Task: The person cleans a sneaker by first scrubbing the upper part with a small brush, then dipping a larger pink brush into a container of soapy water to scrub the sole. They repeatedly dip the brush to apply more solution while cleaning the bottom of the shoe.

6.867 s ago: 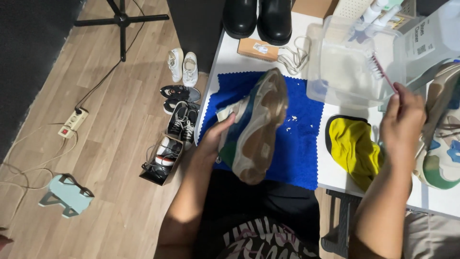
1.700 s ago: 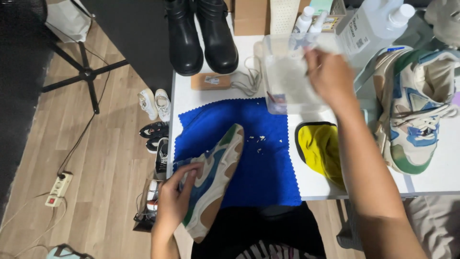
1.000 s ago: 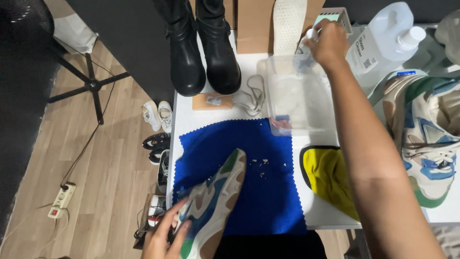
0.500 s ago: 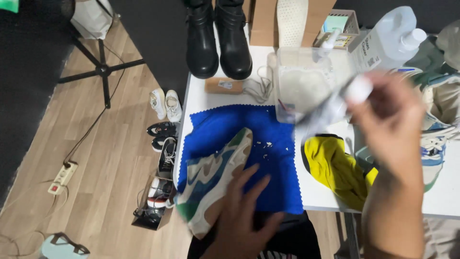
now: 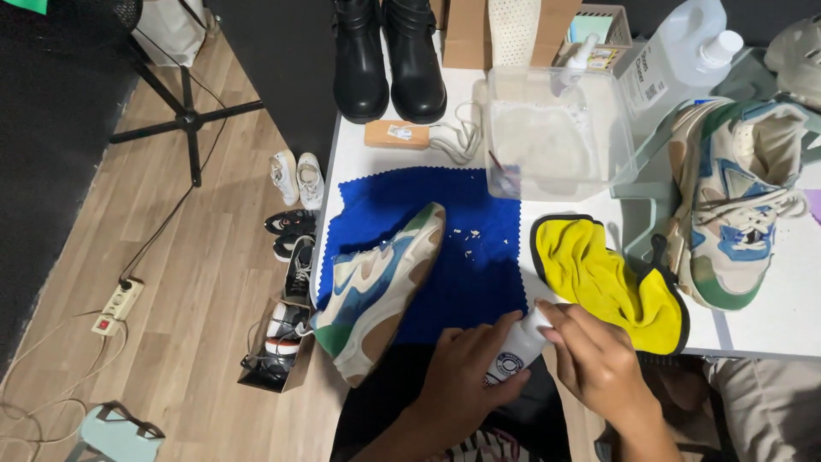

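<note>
Low in the frame, the left hand [image 5: 466, 376] wrapped the small bottle [image 5: 513, 349] while right hand [image 5: 599, 364] fingers pinched its top; twisting gently, upright, kept drips off the sneaker [image 5: 376, 287] at centre-left

Black boots [image 5: 389, 56] stand behind a clear tub [image 5: 560, 137], beside a yellow cloth [image 5: 611, 278].

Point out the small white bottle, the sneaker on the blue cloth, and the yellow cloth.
small white bottle [image 5: 513, 352], head view, on its body between both hands.
sneaker [image 5: 380, 287], head view, on its side panel.
yellow cloth [image 5: 599, 278], head view, on its middle fold.
</note>
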